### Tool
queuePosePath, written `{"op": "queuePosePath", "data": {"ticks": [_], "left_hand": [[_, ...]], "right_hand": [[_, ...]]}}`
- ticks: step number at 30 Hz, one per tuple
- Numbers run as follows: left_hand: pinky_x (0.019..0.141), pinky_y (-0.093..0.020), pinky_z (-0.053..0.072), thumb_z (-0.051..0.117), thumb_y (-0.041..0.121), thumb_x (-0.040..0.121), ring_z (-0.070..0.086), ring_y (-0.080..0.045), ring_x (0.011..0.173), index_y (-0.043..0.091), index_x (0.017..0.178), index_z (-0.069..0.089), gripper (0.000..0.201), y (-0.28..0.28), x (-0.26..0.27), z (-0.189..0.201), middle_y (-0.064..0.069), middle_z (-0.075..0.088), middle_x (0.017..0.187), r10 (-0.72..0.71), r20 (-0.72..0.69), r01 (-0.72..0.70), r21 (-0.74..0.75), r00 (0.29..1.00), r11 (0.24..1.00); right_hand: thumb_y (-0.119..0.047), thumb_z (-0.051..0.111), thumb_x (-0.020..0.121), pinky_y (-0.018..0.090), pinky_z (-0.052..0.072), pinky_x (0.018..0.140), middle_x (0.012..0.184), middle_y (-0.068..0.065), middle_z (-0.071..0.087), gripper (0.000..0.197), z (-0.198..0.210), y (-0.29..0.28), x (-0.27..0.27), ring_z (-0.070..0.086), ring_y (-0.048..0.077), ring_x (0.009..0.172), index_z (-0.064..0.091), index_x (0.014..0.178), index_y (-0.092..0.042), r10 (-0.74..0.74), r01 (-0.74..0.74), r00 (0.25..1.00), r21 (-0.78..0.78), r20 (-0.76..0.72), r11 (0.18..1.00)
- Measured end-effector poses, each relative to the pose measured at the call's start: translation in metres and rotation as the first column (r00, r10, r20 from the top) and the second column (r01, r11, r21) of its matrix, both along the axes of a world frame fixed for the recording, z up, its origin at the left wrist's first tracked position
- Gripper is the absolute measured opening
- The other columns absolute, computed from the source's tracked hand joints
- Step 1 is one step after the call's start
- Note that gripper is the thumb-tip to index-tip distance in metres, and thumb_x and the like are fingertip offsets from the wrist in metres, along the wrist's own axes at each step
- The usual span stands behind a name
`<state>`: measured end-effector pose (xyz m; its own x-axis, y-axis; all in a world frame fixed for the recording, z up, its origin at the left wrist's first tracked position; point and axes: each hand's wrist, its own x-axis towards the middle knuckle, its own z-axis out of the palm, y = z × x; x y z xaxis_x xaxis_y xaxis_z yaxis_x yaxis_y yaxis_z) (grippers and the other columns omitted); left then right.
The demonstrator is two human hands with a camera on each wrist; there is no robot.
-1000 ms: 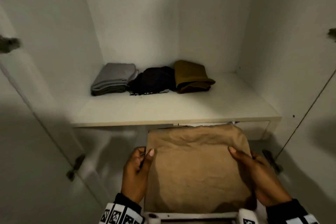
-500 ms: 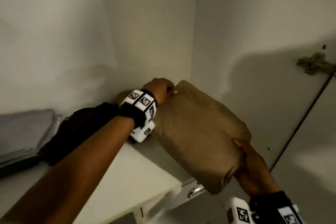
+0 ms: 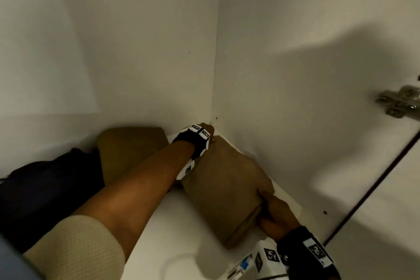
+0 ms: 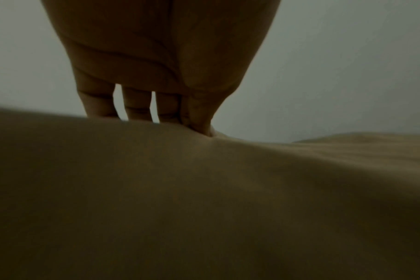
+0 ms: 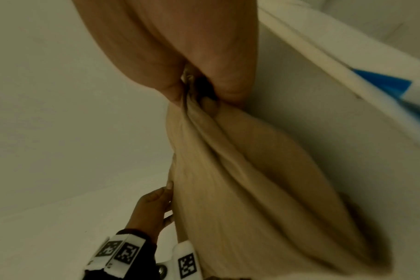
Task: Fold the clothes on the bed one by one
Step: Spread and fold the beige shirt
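Tan folded garment lies on the white shelf in the wardrobe's back right corner, beside an olive folded garment. Your left hand holds its far edge, thumb pressing on top and fingers going behind it. Your right hand pinches the near edge, its fingers bunching the cloth.
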<state>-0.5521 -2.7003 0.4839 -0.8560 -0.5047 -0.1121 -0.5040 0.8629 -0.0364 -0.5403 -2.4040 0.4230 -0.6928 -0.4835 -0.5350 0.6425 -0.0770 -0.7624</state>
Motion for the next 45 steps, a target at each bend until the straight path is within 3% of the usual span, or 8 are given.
{"op": "queuePosePath", "data": {"ticks": [6,12,17,20,24,28,36,45], "left_hand": [[0.081,-0.037,0.057,0.07,0.02,0.088,0.068,-0.027,0.093,0.006,0.104,0.064,0.023,0.019,-0.016,0.003,-0.013,0.069,0.106,-0.059,0.033,0.058,0.024,0.998,0.998],[0.112,-0.041,0.036,0.043,0.045,0.103,0.044,-0.03,0.135,0.007,0.142,0.045,0.055,0.092,0.046,0.039,-0.015,0.043,0.149,-0.055,-0.147,0.067,0.077,0.988,0.995],[0.11,-0.032,0.036,0.041,0.042,0.104,0.046,-0.025,0.134,0.012,0.144,0.045,0.05,0.185,0.173,0.004,-0.01,0.046,0.148,0.022,-0.166,0.01,0.187,0.986,0.982],[0.123,-0.036,0.017,0.033,0.05,0.105,0.015,-0.021,0.152,0.014,0.156,0.024,0.064,0.226,0.217,-0.038,-0.006,0.018,0.165,0.214,-0.104,-0.188,0.217,0.971,0.958],[0.124,-0.042,-0.002,0.007,0.078,0.089,-0.008,-0.024,0.153,0.015,0.159,0.007,0.095,0.258,0.232,-0.088,-0.005,-0.006,0.167,0.456,-0.06,-0.427,0.258,0.888,0.867],[0.122,-0.042,-0.012,-0.046,0.078,0.048,-0.011,-0.021,0.153,0.017,0.159,0.001,0.135,0.268,0.232,-0.111,-0.001,-0.011,0.166,0.541,-0.119,-0.513,0.202,0.833,0.834],[0.123,-0.045,-0.01,-0.029,0.086,0.052,-0.02,-0.022,0.151,0.018,0.157,-0.013,0.126,0.274,0.225,-0.105,0.0,-0.023,0.163,0.579,-0.085,-0.554,0.207,0.811,0.807],[0.122,-0.046,-0.011,0.002,0.085,0.078,-0.023,-0.021,0.15,0.021,0.157,-0.016,0.104,0.265,0.225,-0.113,0.003,-0.027,0.162,0.57,-0.029,-0.554,0.202,0.821,0.808]], "right_hand": [[-0.026,0.066,0.098,0.042,0.059,0.075,0.099,0.014,0.071,0.045,0.003,0.053,-0.004,0.07,0.031,0.086,0.057,0.129,0.005,0.183,0.009,0.881,0.4,-0.437,0.916],[-0.083,0.046,0.08,0.032,0.03,0.115,0.154,-0.006,0.038,0.095,0.008,0.08,-0.003,0.035,0.017,0.141,0.032,0.156,-0.027,0.733,0.134,-0.003,0.726,-0.68,0.674],[-0.108,0.015,0.056,0.061,0.007,0.122,0.169,-0.003,0.008,0.12,0.011,0.028,-0.036,-0.009,0.021,0.154,0.02,0.158,-0.044,0.805,0.11,-0.366,0.838,-0.466,0.535],[-0.109,0.013,0.038,0.068,-0.005,0.118,0.169,-0.007,-0.01,0.131,0.008,0.016,-0.041,-0.017,0.026,0.154,-0.001,0.156,-0.052,0.923,0.12,-0.35,0.969,-0.161,0.215],[-0.111,0.014,0.034,0.068,-0.002,0.117,0.169,-0.006,-0.011,0.138,-0.001,0.015,-0.036,-0.014,0.027,0.155,-0.005,0.157,-0.05,0.923,0.083,-0.349,0.976,-0.163,0.204],[-0.095,0.038,0.072,0.067,-0.003,0.118,0.168,0.001,-0.017,0.113,0.004,0.011,-0.026,-0.014,0.031,0.155,-0.01,0.159,-0.041,0.953,0.07,-0.268,0.984,-0.14,0.165],[-0.071,0.052,0.09,0.047,-0.007,0.123,0.167,0.004,-0.02,0.106,0.025,-0.033,-0.041,-0.011,0.031,0.155,-0.014,0.16,-0.027,0.887,0.039,-0.405,0.965,-0.221,0.258],[-0.11,0.031,0.049,0.05,0.004,0.125,0.169,-0.002,-0.001,0.137,-0.003,-0.137,-0.085,0.004,0.03,0.156,0.008,0.161,-0.035,0.879,0.086,-0.388,0.939,-0.277,0.334]]}}
